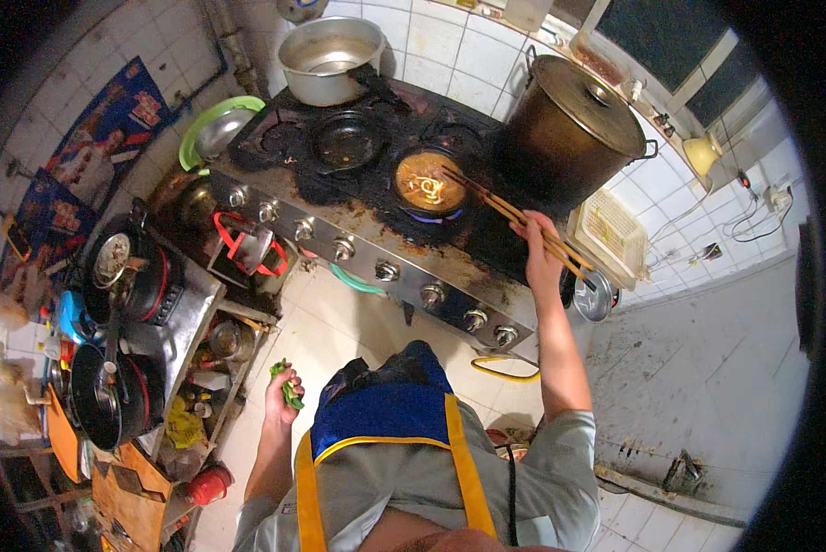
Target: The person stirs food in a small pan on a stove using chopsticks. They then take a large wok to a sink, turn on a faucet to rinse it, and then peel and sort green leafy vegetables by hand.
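My right hand (538, 241) is closed around a pair of long wooden chopsticks (501, 205). Their dark tips reach the right side of a small round pot of orange-brown soup (429, 182), which sits on a burner with a blue flame under its near edge. Something pale, perhaps noodles, shows in the soup. My left hand (286, 395) is away from the stove, low at the left, shut on a bunch of green leaves (287, 383). The blackened gas stove (368, 228) has a row of metal knobs along its front.
A large lidded stockpot (566, 131) stands at the stove's right back, an aluminium pot (330, 65) at its left back. Plastic baskets (609, 231) and a metal tin (593, 297) are on the right. At left, black pans (95, 393) stand on a metal counter (178, 338).
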Available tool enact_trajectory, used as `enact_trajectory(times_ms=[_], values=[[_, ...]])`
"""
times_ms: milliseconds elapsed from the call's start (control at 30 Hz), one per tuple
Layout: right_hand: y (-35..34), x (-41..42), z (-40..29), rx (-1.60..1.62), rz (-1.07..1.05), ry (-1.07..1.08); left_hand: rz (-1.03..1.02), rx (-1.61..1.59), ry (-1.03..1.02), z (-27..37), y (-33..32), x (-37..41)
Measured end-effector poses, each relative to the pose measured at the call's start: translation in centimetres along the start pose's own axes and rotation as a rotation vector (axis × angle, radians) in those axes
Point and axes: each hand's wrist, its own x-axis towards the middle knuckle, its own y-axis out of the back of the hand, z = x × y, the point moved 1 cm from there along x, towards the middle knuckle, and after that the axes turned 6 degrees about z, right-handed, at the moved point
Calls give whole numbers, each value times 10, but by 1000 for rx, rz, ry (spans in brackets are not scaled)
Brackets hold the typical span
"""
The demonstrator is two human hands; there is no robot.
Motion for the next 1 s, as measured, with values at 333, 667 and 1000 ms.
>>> enact_trajectory(times_ms=[333, 667, 1000], values=[[-106, 58, 4, -579, -263, 466, 163, -131, 1, 30, 135, 5], [-105, 92, 18, -679, -248, 179, 175, 1, 44, -7, 168, 35], [-42, 114, 19, -807, -229, -79, 211, 55, 5, -32, 100, 36]])
